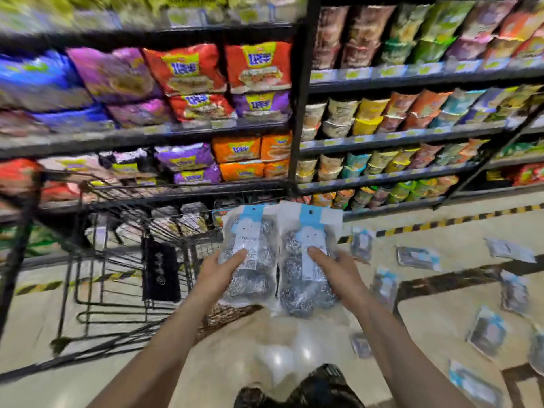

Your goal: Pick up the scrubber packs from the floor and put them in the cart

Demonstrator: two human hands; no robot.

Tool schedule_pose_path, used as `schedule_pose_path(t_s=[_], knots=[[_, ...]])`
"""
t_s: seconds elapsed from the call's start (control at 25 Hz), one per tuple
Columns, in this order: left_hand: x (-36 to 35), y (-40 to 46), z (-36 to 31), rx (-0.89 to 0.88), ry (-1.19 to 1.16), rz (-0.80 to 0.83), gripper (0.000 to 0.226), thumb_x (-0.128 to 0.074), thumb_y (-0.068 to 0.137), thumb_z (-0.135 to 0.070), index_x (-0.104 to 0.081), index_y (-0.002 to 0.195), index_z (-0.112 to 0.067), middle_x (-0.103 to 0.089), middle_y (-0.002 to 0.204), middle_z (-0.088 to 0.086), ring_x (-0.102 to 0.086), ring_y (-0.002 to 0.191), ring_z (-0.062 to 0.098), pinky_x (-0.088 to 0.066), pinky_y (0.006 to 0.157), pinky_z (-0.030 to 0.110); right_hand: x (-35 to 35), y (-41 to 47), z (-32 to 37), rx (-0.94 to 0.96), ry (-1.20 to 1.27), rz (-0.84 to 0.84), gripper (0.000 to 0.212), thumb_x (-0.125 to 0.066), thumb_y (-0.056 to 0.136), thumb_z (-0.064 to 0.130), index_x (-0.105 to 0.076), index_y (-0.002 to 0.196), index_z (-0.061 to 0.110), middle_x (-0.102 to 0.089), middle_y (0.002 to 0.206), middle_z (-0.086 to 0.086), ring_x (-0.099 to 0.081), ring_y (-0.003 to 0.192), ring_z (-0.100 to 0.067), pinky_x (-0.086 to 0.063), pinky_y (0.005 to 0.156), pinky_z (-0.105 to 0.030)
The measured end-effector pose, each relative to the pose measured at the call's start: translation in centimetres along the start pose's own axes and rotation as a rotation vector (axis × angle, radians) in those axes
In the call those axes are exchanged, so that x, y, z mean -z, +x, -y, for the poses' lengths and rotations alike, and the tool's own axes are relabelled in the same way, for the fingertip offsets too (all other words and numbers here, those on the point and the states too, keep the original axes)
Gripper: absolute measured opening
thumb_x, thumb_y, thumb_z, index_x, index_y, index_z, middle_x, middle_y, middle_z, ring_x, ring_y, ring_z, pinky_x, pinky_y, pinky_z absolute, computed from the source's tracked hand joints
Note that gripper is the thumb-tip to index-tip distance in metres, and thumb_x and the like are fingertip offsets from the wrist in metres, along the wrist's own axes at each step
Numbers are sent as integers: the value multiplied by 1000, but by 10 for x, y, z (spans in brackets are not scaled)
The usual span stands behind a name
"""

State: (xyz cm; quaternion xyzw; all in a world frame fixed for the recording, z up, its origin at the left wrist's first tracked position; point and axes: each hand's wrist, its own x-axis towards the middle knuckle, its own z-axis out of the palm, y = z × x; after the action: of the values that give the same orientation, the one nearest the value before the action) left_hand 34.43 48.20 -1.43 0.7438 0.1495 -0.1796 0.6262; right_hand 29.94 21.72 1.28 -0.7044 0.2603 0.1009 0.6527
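Note:
I hold two clear scrubber packs with blue-and-white header cards side by side, upright, in front of me. My left hand [220, 272] grips the left scrubber pack [250, 245] from its left side, thumb across the front. My right hand [335, 270] grips the right scrubber pack [309, 228] the same way from its right side. Both packs hang just right of the black wire cart [123, 237], near its right rim. Several more scrubber packs [418, 257] lie scattered on the floor to my right.
Black store shelves [297, 113] packed with noodle bags and cups rise straight ahead, behind the cart. A yellow-and-black striped strip [447, 222] runs along the floor at the shelf base. A dark item [160, 269] hangs on the cart's side. The tiled floor is glossy.

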Motion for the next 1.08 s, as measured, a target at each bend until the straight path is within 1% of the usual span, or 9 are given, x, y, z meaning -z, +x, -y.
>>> schedule_pose_path(t_s=[0.08,0.16,0.24,0.36,0.48,0.56,0.68,0.92,1.08], knots=[[23,17,0,32,-36,-33,82,-72,72,-78,-62,135,-27,-72,124,1,-67,109,18,-50,101,43,-27,33,7,4,-10,60,11,-74,93,27,-68,102,25,-74,100,8,-71,77,4,-47,52,-5],[39,40,2,81,-95,-133,67,-69,81,-71,-63,127,-22,-74,111,10,-67,96,20,-50,80,35,-52,71,15,-15,-30,107,19,-76,91,31,-72,107,21,-77,102,7,-71,73,8,-49,53,-8],[51,67,10,141,-180,-253,52,-72,88,-55,-62,116,-12,-68,93,12,-63,82,23,-45,61,31,-77,113,21,-43,-80,153,38,-79,87,40,-72,117,18,-78,102,8,-74,83,0,-53,62,-15],[61,106,20,241,-234,-343,32,-72,95,-35,-61,108,-8,-70,92,9,-68,67,17,-51,45,22,-108,175,21,-81,-170,214,48,-81,82,48,-71,117,16,-77,102,5,-74,89,-10,-57,70,-24],[72,136,40,312,-223,-358,32,-70,96,-34,-58,109,-8,-69,97,10,-65,71,15,-52,53,25,-138,217,13,-122,-273,283,62,-81,74,59,-67,119,17,-76,111,-1,-74,93,-18,-61,84,-36],[79,156,60,361,-189,-354,37,-73,93,-37,-56,109,-8,-66,94,9,-62,70,17,-49,59,29,-156,242,3,-163,-315,338,54,-80,82,50,-62,120,15,-74,112,3,-72,92,-15,-58,89,-38],[86,179,94,454,-140,-352,36,-73,94,-33,-54,111,-9,-59,81,5,-51,59,15,-43,51,28,-182,272,-31,-202,-363,353,52,-81,82,47,-66,122,16,-77,109,5,-74,90,-12,-60,90,-38],[90,232,171,599,-84,-371,35,-75,94,-24,-52,113,-6,-56,70,5,-46,50,15,-39,39,23,-215,307,-114,-342,-435,321,33,-81,86,36,-66,111,20,-75,116,-7,-71,93,-19,-55,80,-26],[79,276,229,630,0,-343,31,-72,96,-22,-54,115,-5,-57,75,3,-52,56,14,-43,37,18,-232,332,-154,-417,-510,285,31,-73,94,28,-62,119,13,-64,103,2,-66,94,-16,-34,46,2]])
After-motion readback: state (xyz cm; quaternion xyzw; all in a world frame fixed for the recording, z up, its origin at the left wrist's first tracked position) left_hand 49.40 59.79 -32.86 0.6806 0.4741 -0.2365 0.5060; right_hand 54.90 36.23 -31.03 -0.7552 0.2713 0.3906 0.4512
